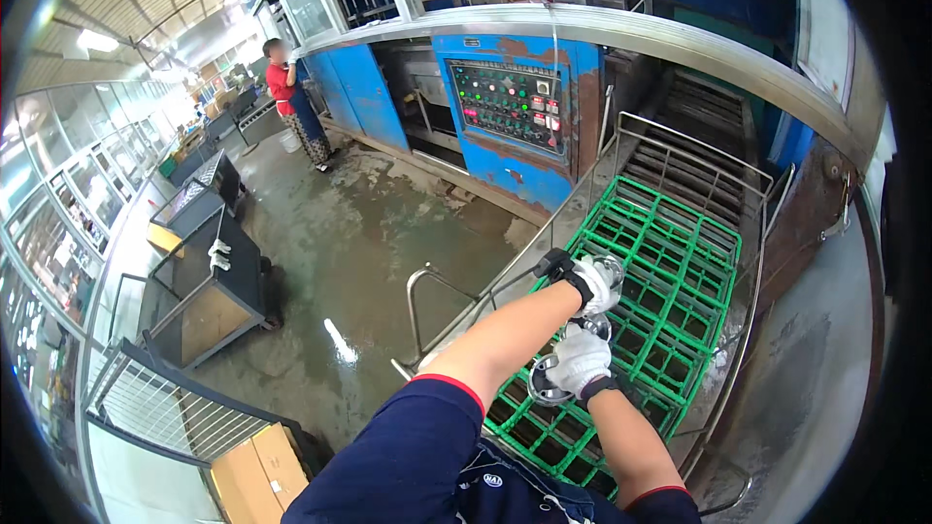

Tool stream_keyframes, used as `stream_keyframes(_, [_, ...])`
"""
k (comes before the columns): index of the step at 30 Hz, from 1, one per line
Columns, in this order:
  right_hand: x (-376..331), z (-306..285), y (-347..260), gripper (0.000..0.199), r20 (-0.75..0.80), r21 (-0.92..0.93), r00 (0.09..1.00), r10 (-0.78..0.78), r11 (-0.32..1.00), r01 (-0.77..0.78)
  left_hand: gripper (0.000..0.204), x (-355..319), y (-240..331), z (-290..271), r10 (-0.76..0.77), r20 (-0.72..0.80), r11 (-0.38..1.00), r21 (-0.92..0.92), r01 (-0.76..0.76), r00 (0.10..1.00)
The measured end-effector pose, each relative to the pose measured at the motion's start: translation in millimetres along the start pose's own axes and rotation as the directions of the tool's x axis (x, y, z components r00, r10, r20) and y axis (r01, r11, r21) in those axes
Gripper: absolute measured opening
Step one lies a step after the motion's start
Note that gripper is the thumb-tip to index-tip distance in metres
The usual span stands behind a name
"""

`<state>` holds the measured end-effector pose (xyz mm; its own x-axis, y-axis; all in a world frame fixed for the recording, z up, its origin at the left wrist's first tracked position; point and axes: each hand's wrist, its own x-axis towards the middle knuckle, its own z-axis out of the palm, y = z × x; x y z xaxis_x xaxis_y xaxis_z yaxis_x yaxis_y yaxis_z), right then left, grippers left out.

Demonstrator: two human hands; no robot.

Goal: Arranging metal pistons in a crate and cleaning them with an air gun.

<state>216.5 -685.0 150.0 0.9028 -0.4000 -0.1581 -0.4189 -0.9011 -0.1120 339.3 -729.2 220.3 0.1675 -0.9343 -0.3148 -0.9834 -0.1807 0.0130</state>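
Note:
Both my hands wear white knit gloves over a rack of green-coated wire compartments (670, 262). My left hand (590, 287) is farther out, its fingers curled round a shiny, rounded metal part (610, 269). Closer to me, my right hand (581, 359) grips a ring-shaped shiny metal part (546, 390) near the rack's left edge. Another bit of bright metal (597, 327) shows between the two hands; I cannot tell whether it belongs to either held part. A black device (554, 263) is strapped at my left wrist. The gloves hide much of the held parts.
Metal rails (762, 277) border the rack, which leads toward dark rollers (694, 126) under the machine. A blue control panel (510, 107) stands beyond. On the left are dark carts (209, 281), a cardboard box (257, 475) and a wet floor (388, 252). A person (291, 102) stands far off.

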Motion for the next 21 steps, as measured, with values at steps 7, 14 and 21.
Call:
stream_keyframes(7, [9.3,10.7,3.2,0.036,-0.042,0.042,0.999,-0.035,0.998,0.037,0.051,30.4,2.8,16.4,-0.021,0.178,1.0,0.019,0.018,0.984])
stream_keyframes(14, [9.4,3.8,1.6,0.038,0.004,0.029,1.0,-0.017,0.999,0.017,0.043,101.5,-15.4,84.5,-0.063,0.05,0.946,0.323,0.043,0.997])
stream_keyframes(21, [8.7,-2.7,1.4,0.036,0.104,0.0,0.994,-0.018,1.0,0.019,0.012,104.6,-7.6,52.6,-0.09,-0.386,0.959,0.214,0.184,0.918])
